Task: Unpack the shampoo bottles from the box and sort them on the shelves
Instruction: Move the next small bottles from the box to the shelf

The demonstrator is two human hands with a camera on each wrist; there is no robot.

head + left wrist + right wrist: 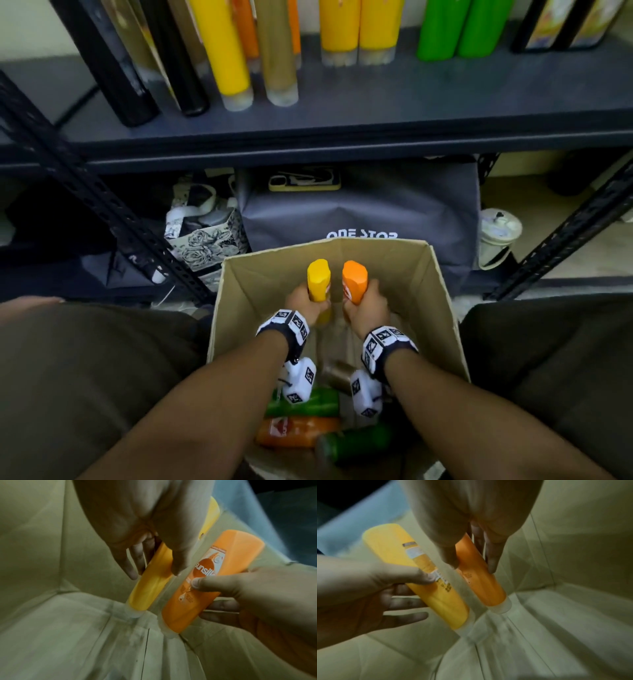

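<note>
Orange bottle (204, 582) label reads "sunsil…"; grey bag (363, 205) behind the box (442, 291) reads "ONE STOP". Inside the box, left hand (306, 303) grip wraps the yellow bottle (318, 279), right hand (368, 306) grip wraps the orange one, both cap-down, side by side.

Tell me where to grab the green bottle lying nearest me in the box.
Probably grip the green bottle around its middle, coming from above: it lies on its side on top of the pile in the box, its rounded flank exposed, one end against the orange bottle.
</note>
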